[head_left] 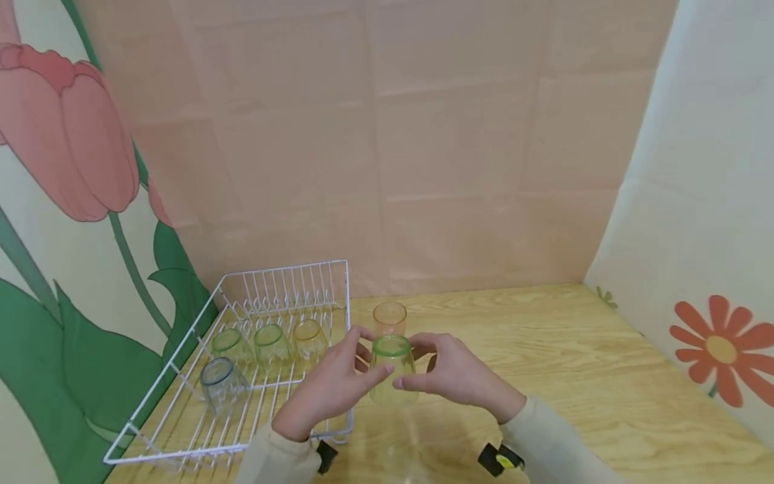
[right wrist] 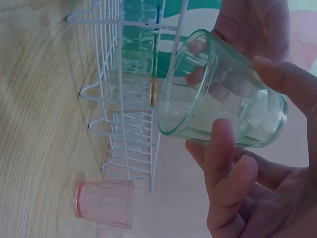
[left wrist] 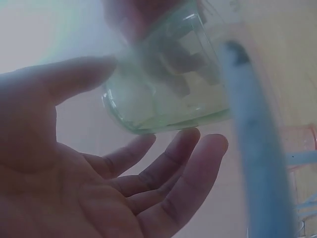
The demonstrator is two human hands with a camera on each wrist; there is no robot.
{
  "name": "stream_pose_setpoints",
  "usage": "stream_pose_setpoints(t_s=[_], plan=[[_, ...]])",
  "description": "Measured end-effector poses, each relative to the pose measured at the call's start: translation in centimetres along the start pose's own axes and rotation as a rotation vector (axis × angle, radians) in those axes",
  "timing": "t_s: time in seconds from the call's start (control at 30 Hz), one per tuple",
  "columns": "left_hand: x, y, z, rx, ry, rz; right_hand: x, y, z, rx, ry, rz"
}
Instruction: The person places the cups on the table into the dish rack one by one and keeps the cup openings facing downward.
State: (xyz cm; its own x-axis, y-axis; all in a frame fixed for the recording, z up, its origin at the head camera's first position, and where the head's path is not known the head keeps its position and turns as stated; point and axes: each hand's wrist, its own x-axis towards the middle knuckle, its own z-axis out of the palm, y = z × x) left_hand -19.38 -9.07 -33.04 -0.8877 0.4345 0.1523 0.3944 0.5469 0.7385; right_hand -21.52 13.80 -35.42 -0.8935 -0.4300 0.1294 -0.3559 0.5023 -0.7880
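A clear green-tinted drinking glass [head_left: 393, 380] is held upside down above the wooden table, its wide rim facing down. My left hand [head_left: 336, 384] holds it from the left, thumb on the near side and fingers behind. From the other side my right hand [head_left: 455, 373] grips it between thumb and fingers. In the right wrist view the green glass [right wrist: 225, 94] is tilted, with fingers on both sides of it. Just behind the hands, a pink-orange glass [head_left: 390, 313] stands on the table; the right wrist view shows this pink glass [right wrist: 104, 202] upright.
To the left stands a white wire dish rack [head_left: 290, 384]. In it are a blue glass [head_left: 224, 386], two green glasses, one being the middle green glass [head_left: 272, 346], and an amber-rimmed glass [head_left: 310, 341]. A peach cloth backdrop [head_left: 423, 168] rises behind the table [head_left: 544, 363].
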Motion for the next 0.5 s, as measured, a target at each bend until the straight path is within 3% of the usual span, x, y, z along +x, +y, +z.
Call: stream_pose_setpoints(t_s=[0.5], plan=[[-0.3, 0.0, -0.2, 0.038, 0.027, 0.009, -0.6, -1.2, 0.2, 0.044, -0.054, -0.06]])
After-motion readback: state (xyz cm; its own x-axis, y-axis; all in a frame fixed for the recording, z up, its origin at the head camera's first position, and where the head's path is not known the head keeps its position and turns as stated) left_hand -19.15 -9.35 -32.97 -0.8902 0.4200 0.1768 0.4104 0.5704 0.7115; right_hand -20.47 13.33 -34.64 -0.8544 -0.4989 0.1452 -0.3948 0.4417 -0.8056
